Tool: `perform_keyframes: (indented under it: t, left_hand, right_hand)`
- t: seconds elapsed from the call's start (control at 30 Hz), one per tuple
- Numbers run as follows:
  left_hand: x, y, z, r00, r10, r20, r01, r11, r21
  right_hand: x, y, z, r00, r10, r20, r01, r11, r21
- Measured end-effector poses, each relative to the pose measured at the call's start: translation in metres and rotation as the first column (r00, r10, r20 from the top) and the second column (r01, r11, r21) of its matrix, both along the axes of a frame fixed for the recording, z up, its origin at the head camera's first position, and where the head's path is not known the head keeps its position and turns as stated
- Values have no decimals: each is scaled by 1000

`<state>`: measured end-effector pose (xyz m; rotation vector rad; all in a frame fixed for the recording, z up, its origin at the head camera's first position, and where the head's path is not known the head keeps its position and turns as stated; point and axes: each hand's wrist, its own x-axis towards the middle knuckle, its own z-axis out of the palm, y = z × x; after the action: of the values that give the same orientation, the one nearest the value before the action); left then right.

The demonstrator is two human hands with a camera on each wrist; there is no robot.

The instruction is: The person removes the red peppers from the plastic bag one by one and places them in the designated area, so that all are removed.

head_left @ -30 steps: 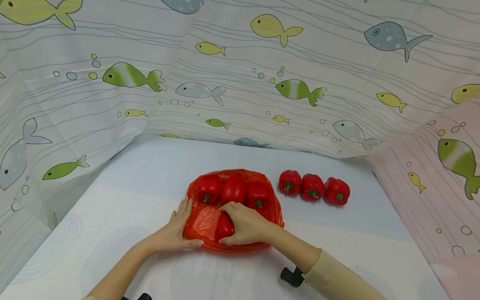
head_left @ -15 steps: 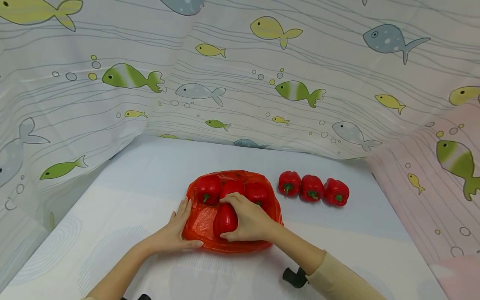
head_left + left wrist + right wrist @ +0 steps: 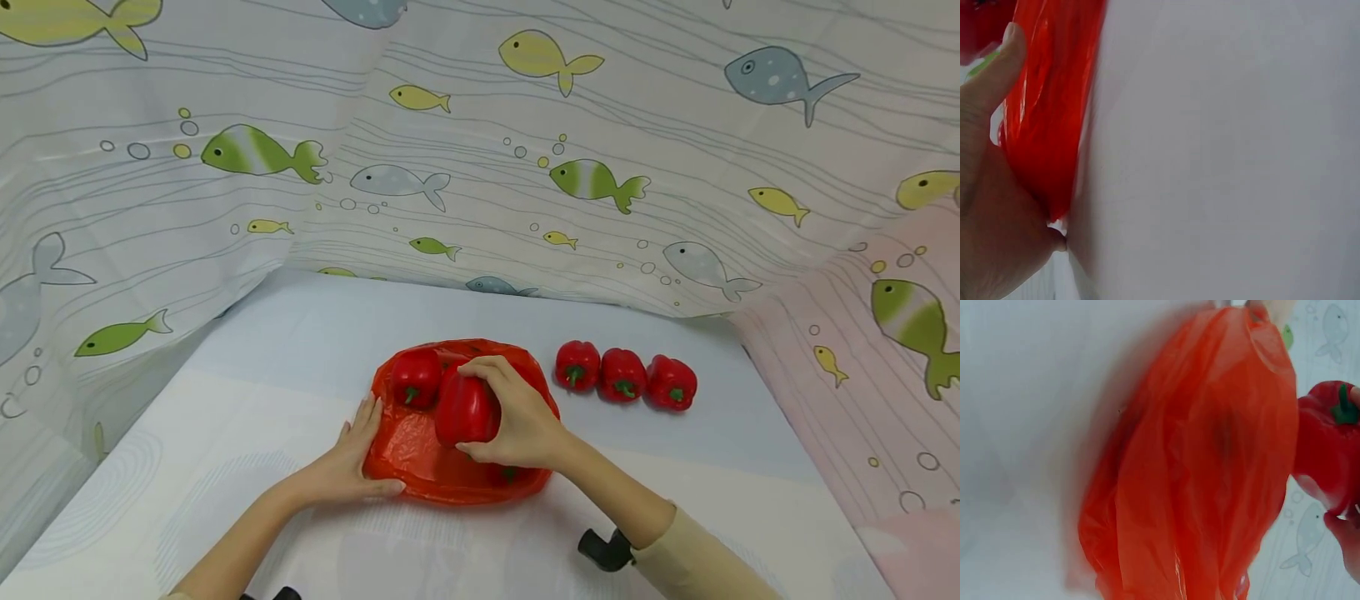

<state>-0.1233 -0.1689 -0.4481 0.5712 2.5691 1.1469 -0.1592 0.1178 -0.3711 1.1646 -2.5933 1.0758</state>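
Note:
My right hand (image 3: pixel 521 421) grips a red bell pepper (image 3: pixel 465 408) above the opening of an orange-red plastic bag (image 3: pixel 408 446). In the right wrist view, the held bell pepper (image 3: pixel 1329 447) shows its green stem beyond the bag's side (image 3: pixel 1197 469). My left hand (image 3: pixel 348 467) lies spread against the bag's left edge, its thumb along the near rim. The left wrist view shows that hand's thumb (image 3: pixel 1000 69) touching the bag (image 3: pixel 1054 119). Another bell pepper (image 3: pixel 416 379) sits at the bag's back left. A green stem shows at its near right; my right hand hides other contents.
Right of the bag, three red bell peppers stand in a row: the left one (image 3: pixel 577 367), the middle one (image 3: pixel 622 375) and the right one (image 3: pixel 671 383). A pale patterned cloth covers the table (image 3: pixel 300 333). Fish-print sheets (image 3: pixel 480 167) hang at the back and sides.
My right hand has raised the bell pepper out of the near part of the bag and carried it up and slightly away. The left hand keeps its place on the bag.

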Motion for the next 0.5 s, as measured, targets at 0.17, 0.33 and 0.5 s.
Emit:
perform_keyframes:
  t: [0.17, 0.33, 0.5]
  left_hand:
    - [0, -1, 1, 1000, -6, -3, 6, 1000, 0]
    - [0, 0, 0, 1000, -6, -5, 6, 1000, 1]
    - [-1, 0, -2, 1000, -1, -3, 1, 1000, 0]
  right_hand:
    - [0, 7, 3, 1000, 19, -13, -20, 999, -44]
    - [-1, 13, 5, 999, 26, -19, -28, 997, -74]
    - [-2, 21, 9, 999, 45, -16, -47, 994, -101]
